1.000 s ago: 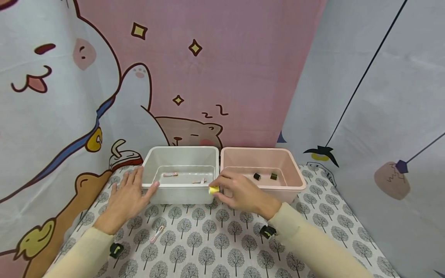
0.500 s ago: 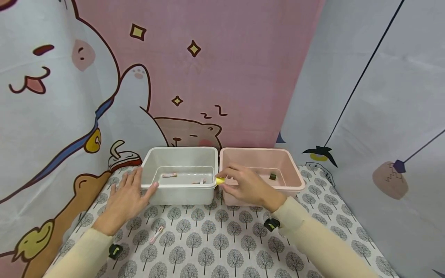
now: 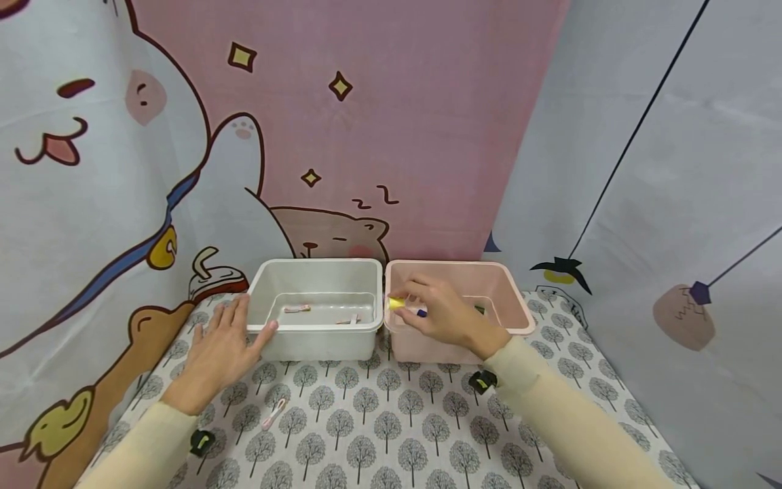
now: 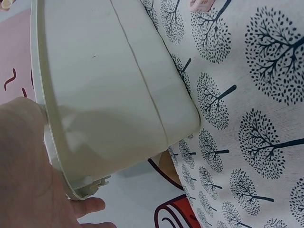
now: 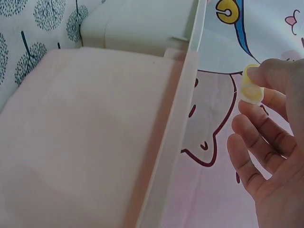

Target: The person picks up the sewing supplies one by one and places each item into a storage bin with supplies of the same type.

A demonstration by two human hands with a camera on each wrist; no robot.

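Observation:
In the head view my right hand [image 3: 442, 312] is over the front left of the pink bin [image 3: 519, 327]. Thumb and index finger pinch a small yellow thread spool [image 3: 396, 303]; the right wrist view shows the spool [image 5: 252, 84] with a pale end, above the rim. A dark blue piece [image 3: 421, 313] and a dark green piece [image 3: 480, 310] lie in the pink bin, partly behind the hand. My left hand [image 3: 222, 346], fingers straight, rests on the front left corner of the white bin [image 3: 318, 343]. The left wrist view shows this hand [image 4: 28, 166] against the rim.
Two small pinkish pieces, one at the left [image 3: 297, 309] and one at the right [image 3: 349, 320], lie inside the white bin. A slim pink looped piece [image 3: 274, 414] lies on the tree-print cloth [image 3: 360, 448] in front. A printed curtain [image 3: 421, 136] hangs behind both bins.
My right hand has moved right and upward with the yellow spool, from the gap between the bins to over the pink bin. The left hand has stayed on the white bin.

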